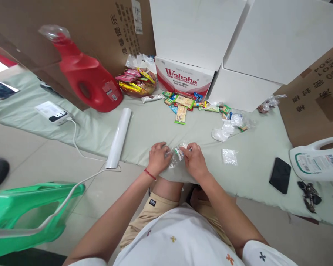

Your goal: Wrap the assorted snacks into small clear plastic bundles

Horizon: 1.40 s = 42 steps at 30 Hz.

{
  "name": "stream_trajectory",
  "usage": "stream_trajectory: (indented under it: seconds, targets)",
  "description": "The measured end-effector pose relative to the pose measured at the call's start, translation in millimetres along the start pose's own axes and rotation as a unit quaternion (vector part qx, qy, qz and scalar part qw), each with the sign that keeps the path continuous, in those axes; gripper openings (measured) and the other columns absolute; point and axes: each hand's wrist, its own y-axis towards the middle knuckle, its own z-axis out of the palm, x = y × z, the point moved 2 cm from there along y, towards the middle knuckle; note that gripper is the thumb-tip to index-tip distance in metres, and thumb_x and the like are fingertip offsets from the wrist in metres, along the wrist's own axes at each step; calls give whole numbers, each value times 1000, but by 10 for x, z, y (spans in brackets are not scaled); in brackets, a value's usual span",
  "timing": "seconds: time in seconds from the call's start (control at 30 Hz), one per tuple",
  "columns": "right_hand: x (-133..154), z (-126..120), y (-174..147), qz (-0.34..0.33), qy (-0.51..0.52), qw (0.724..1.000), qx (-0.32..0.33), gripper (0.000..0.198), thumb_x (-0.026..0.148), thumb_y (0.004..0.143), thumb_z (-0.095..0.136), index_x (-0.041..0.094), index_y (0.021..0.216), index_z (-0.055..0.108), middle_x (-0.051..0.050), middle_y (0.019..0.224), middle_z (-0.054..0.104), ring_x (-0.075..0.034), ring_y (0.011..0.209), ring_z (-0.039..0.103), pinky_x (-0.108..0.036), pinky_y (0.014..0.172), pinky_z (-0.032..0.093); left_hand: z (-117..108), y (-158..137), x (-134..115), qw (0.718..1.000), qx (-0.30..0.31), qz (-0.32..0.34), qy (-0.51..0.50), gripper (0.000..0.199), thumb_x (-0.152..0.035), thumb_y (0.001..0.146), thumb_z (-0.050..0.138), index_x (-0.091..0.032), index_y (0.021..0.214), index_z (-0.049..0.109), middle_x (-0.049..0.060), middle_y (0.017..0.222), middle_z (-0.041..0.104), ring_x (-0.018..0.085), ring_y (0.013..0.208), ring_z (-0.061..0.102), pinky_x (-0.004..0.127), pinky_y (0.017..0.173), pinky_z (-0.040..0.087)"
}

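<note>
Close to the table's front edge, my right hand (195,160) pinches a small white-and-green packet (178,152) between thumb and fingers. Crinkled clear plastic bag (172,162) lies around the packet. My left hand (158,159), with a red cord at its wrist, has curled fingers closed on the bag's left side. What print the packet bears is too small to read. Right of my hands, a flat folded clear bag (229,157) rests on the cloth. Beyond them are several wrapped snack bars (181,113) in a loose pile.
Behind stand a Wahaba-style water carton (183,77) and a bowl of snacks (137,85). Crumpled plastic bags (224,131) lie right of the pile. A white roll (118,138), red jug (88,79) and cabled power bank (53,112) are leftward; a black phone (280,175) and keys (309,195) rightward.
</note>
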Motion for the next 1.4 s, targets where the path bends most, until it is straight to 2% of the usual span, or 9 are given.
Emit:
stream_trajectory:
  seconds: [0.2,0.33,0.47,0.6,0.77,0.93,1.07,1.23,1.4]
  targets:
    - [84,-3,-47,-11,-14,1000,8,34,33,99,54,29,130,68,-14,120,52,-32,107,48,-46,90,49,-148,44,-189,939,100,-118,-306,23,-32,74,70,-23,68,50,-5,50,52,12,45,47,23,49,35]
    - [79,33,-63,-31,6,999,-18,35,22,99,50,25,128,69,-15,118,54,-30,105,49,-47,92,50,-53,127,-418,837,127,-206,-491,22,-24,68,72,-19,64,52,-3,51,55,6,39,41,20,42,26]
    - [-1,0,-107,-55,93,994,-31,42,19,97,48,16,138,59,-18,127,55,-30,117,50,-49,104,47,90,143,-525,799,101,-219,-550,10,-22,70,62,-15,77,65,0,64,63,8,46,49,20,43,29]
    - [-118,-26,-179,-34,205,978,-18,59,23,100,41,18,158,29,-17,140,57,-25,116,60,-46,105,49,193,67,-506,870,40,-156,-467,24,-21,76,58,-16,93,73,3,75,68,12,59,56,25,57,45]
    - [-186,34,-282,-1,272,962,7,65,25,101,40,23,162,17,-13,148,57,-23,116,65,-45,105,50,259,-91,-623,990,-49,8,-132,32,-26,91,52,-23,114,74,8,106,69,22,91,64,34,82,51]
    - [-248,-50,-314,-4,311,950,11,57,26,99,45,26,156,36,-10,145,59,-20,107,67,-41,99,54,301,-127,-673,995,-91,40,31,28,-29,94,55,-26,113,75,14,115,63,32,113,57,49,96,45]
    - [-330,-277,-126,-47,209,976,-48,41,24,101,44,30,136,63,-7,138,64,-25,128,56,-50,112,44,342,-35,-576,991,-79,104,12,27,-29,93,59,-30,118,70,9,135,61,33,139,43,64,118,20]
    - [-388,-228,110,-178,99,977,54,49,31,105,43,29,154,45,-5,156,50,-24,146,40,-52,121,33,403,93,-370,996,26,87,-21,48,-33,94,54,-24,141,51,15,149,54,30,140,47,69,119,13]
    - [-528,18,62,-227,68,968,79,64,37,101,55,26,160,33,-10,165,34,-26,154,27,-55,122,32,380,132,-109,963,115,209,-124,73,-33,88,58,-23,156,32,17,165,32,30,153,29,59,124,13]
